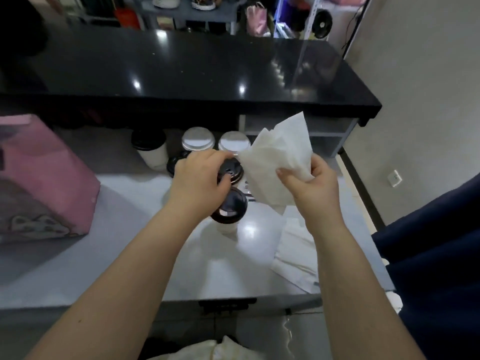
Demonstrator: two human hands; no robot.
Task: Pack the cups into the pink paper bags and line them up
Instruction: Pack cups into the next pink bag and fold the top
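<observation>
Packing looks barely begun. The left hand (200,178) pinches the near corner of a white paper sleeve (280,157) with curled fingers. The right hand (311,188) grips the same sleeve lower down, thumb across its front, the other fingers hidden behind the paper. Together they seem to be working its mouth open above the grey bench (104,242).

Six cups stand loose in a cluster at the middle of the bench, below and beyond the hands:
- the nearest black-lidded cup (228,211);
- a second black-lidded cup (232,172) just behind it, partly covered by the left hand;
- a third black lid (173,162) showing at that hand's left;
- a fourth black-lidded cup (149,149) farther left;
- two white-lidded cups (198,139) (233,141) at the back.

None of them sits in a sleeve or a bag.

One pink paper bag (39,178) stands at the left end of the bench, well apart from the cups. Its inside is hidden, so I cannot tell whether it holds anything. With a single bag there, no row exists yet. A pile of flat white sleeves (293,255) lies on the bench under the right forearm.

By my reading, nearly everything remains: sleeving each cup, loading the cups into pink bags, and setting those bags in line.
</observation>
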